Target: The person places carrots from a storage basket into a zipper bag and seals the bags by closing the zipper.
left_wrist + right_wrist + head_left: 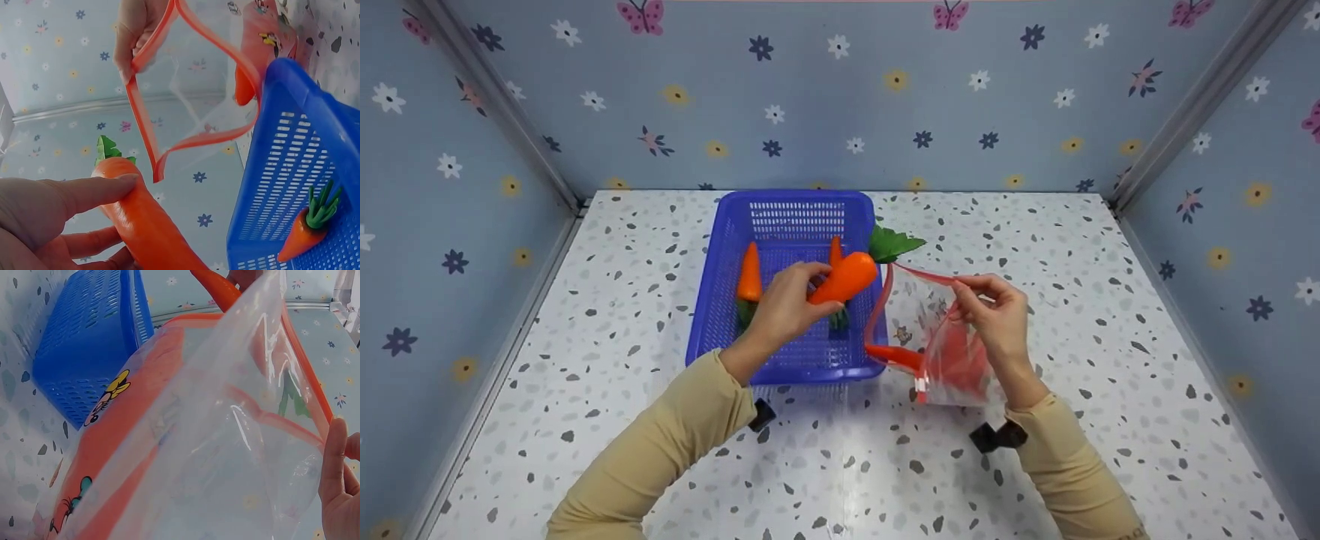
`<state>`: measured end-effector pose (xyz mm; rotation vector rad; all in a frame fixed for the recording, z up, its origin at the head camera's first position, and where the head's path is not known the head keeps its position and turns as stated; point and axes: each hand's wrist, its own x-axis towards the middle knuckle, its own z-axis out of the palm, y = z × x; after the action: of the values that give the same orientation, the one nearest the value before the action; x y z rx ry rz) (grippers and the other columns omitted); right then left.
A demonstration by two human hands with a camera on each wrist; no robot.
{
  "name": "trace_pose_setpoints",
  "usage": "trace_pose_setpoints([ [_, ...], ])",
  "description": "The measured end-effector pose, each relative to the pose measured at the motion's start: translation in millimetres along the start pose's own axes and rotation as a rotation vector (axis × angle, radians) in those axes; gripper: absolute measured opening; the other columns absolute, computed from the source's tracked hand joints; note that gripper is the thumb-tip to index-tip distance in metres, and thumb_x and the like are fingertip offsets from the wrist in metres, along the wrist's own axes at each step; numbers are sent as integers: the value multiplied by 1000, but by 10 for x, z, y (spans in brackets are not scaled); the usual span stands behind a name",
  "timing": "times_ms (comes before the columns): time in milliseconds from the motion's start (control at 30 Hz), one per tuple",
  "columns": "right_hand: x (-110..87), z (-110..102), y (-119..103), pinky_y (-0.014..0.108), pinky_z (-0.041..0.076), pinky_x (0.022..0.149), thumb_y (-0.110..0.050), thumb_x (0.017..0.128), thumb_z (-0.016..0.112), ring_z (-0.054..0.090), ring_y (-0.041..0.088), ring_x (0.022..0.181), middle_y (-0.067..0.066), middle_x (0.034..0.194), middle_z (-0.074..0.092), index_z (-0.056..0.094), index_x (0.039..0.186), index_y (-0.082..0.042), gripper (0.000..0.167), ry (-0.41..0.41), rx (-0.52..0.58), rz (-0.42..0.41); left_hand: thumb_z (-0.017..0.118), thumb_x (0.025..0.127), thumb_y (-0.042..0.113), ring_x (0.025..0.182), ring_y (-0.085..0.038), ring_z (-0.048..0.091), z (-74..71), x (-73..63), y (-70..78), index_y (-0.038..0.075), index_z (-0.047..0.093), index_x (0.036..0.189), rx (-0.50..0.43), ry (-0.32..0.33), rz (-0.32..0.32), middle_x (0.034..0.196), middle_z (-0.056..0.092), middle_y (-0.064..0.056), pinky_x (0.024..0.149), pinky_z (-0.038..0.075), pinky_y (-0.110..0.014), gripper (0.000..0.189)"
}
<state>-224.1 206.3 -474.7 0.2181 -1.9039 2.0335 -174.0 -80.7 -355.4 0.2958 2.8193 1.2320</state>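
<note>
My left hand (791, 300) grips a toy carrot (847, 277) with a green leafy top (894, 244), held above the right side of a blue plastic basket (705, 300). A clear zip bag (915, 307) with a red rim hangs from my right hand (997, 307), whose thumb and fingers pinch that rim. In the left wrist view the bag's mouth gapes wide, and the held carrot (146, 214) is just outside it. Inside the bag lies another orange carrot (243, 87), partly hidden by the printed film.
Two more carrots lie in the basket: one at the left (750, 274), another (835, 249) partly behind the left hand. The speckled white table (622, 300) is bounded by flowered panels (840, 97) at the back and sides.
</note>
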Motion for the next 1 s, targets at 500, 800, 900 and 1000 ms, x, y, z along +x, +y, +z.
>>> trace_pose_setpoints([
  [500, -89, 119, -420, 29, 49, 44, -2, 78, 65, 57, 20, 48, 18, 71, 59, 62, 91, 8, 16, -57, 161, 53, 72, 74, 14, 88, -23, 51, 294, -100, 24, 1, 57, 114, 54, -35, 53, 102, 56, -11, 82, 42, -37, 45],
  [800, -62, 88, -283, 29, 48, 42, -8, 77, 68, 56, 21, 46, 20, 70, 58, 63, 91, 6, 21, -20, 102, 41, 72, 74, 14, 85, -23, 50, 473, -112, 38, 1, 58, 114, 105, -64, 73, 99, 55, -11, 80, 43, -36, 45],
  [900, -43, 75, -232, 31, 48, 43, -7, 77, 67, 56, 23, 46, 20, 70, 57, 63, 91, 6, 20, -13, 90, 27, 72, 74, 15, 83, -22, 49, 539, -120, 57, 3, 59, 114, 154, -72, 85, 96, 54, -9, 78, 42, -35, 44],
  [1000, -43, 75, -203, 34, 48, 42, -6, 77, 67, 55, 25, 45, 22, 69, 57, 63, 91, 6, 19, -17, 97, 7, 72, 74, 16, 82, -21, 49, 611, -109, 84, 4, 60, 113, 216, -78, 105, 94, 54, -8, 74, 42, -34, 43],
])
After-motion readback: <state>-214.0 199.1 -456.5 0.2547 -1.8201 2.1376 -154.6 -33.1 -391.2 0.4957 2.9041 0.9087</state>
